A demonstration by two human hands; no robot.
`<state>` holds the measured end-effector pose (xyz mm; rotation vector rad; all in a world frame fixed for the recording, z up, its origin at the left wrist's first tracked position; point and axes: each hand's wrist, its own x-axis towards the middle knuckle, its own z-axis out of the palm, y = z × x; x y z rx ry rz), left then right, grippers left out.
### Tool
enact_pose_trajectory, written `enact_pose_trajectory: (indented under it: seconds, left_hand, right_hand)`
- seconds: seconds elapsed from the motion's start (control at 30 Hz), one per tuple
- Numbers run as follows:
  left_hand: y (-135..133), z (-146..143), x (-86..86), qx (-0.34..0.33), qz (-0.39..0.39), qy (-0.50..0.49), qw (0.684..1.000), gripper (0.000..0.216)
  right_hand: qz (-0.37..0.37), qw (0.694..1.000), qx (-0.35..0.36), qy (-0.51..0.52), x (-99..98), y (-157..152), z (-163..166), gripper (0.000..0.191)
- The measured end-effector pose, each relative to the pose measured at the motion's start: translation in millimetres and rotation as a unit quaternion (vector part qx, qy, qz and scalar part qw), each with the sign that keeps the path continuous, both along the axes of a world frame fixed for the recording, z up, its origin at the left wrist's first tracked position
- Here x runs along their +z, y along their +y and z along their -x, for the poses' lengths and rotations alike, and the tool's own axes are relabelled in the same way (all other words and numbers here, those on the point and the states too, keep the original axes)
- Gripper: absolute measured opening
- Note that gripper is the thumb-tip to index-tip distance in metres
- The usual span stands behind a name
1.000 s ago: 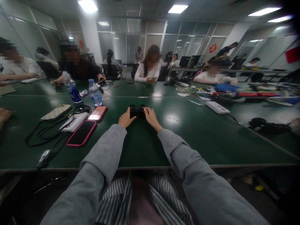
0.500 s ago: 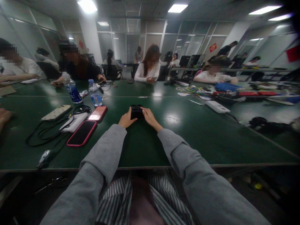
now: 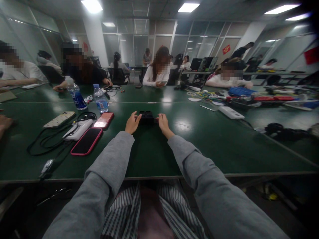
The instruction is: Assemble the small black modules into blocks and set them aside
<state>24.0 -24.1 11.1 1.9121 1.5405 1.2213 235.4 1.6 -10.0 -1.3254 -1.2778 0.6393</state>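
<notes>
Black box [image 3: 146, 117] at mid-table on the green table [image 3: 224, 146]. My left hand [image 3: 132, 123] and right hand [image 3: 163, 122] flank it, both loosely open, fingertips touching its left and right ends. A phone [image 3: 87, 141] lies well apart at left.

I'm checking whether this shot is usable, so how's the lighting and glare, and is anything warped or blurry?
Head view: ceiling panels light the room dimly; a pale glare patch sits on the glossy green table right of the right hand; the wide lens stretches the edges and darkens the right-side corners; the black object beside that hand shows no detail.
</notes>
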Motion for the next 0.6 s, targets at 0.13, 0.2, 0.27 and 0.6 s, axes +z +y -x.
enact_pose_trajectory:
  seconds: [0.13, 0.2, 0.27, 0.6]
  left_hand:
    - [0, 2, 1.3, -0.002, 0.029, -0.033, 0.999, 0.074]
    - [2, 4, -0.4, 0.0, 0.038, -0.053, 0.998, 0.072]
    - [4, 6, -2.1, 0.001, 0.045, -0.069, 0.997, 0.07]
    - [12, 8, -7.3, -0.003, 0.06, -0.098, 0.993, 0.065]
  right_hand:
    - [-0.022, 1.0, 0.012, -0.016, -1.9, -1, 3, 0.024]
    - [-0.029, 0.999, 0.013, -0.02, -1.2, -2, 5, 0.022]
    - [-0.028, 0.999, 0.015, -0.014, 0.0, -4, 6, 0.02]
    - [-0.02, 0.999, 0.036, 0.01, 6.6, -13, 11, 0.018]
